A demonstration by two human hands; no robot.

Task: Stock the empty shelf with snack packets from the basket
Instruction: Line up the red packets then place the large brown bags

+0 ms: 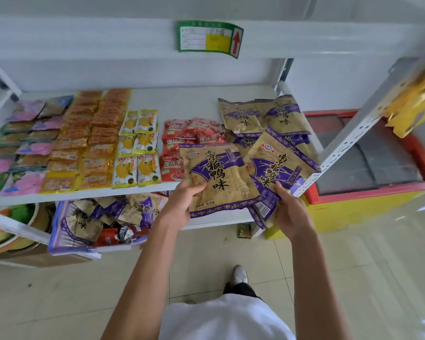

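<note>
My left hand [182, 204] grips the lower left edge of a tan and purple snack packet [218, 177] held over the front of the white shelf [182, 101]. My right hand [292, 212] holds a second, tilted packet of the same kind [277, 163] by its bottom corner. More such packets [263, 116] lie at the shelf's right rear. The basket [59, 231] with further tan and purple packets [133, 209] sits below the shelf at the left.
Rows of pink, orange, yellow and red packets [172, 148] fill the shelf's left and middle. A perforated shelf post [348, 141] stands at the right, with a red-rimmed freezer [378, 153] behind it. A green price label [209, 38] hangs on the shelf above.
</note>
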